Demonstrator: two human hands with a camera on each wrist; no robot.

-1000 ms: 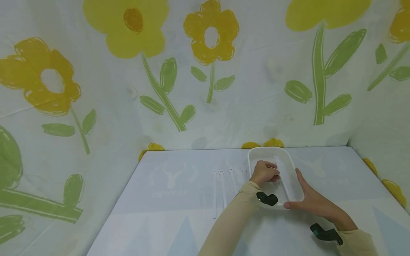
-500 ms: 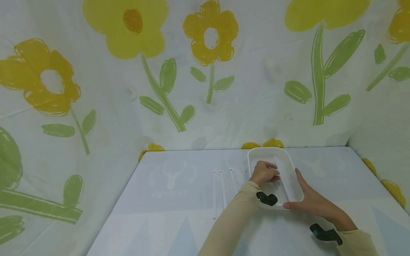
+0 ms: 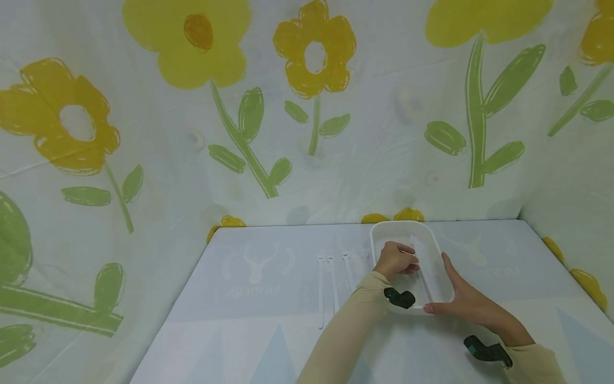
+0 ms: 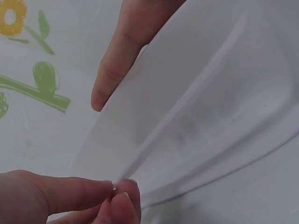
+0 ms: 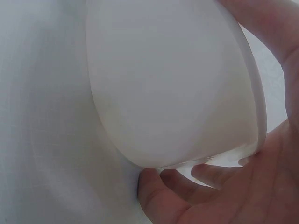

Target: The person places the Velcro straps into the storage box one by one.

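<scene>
In the head view a white rectangular tray stands at the back right of the table. My left hand reaches into it. Thumb and fingertips pinch the near end of a slim white plastic stick, which slants across the tray's inside in the left wrist view. My right hand grips the tray's near right corner, thumb at the front and fingers along the right side. Left of the tray, similar white sticks with small square heads lie side by side on the table, partly hidden by the left sleeve.
The pale printed table meets a flower-patterned cloth backdrop behind and at both sides. A small clear piece lies by the tray's left wall, too faint to identify. Dark camera mounts sit at both wrists.
</scene>
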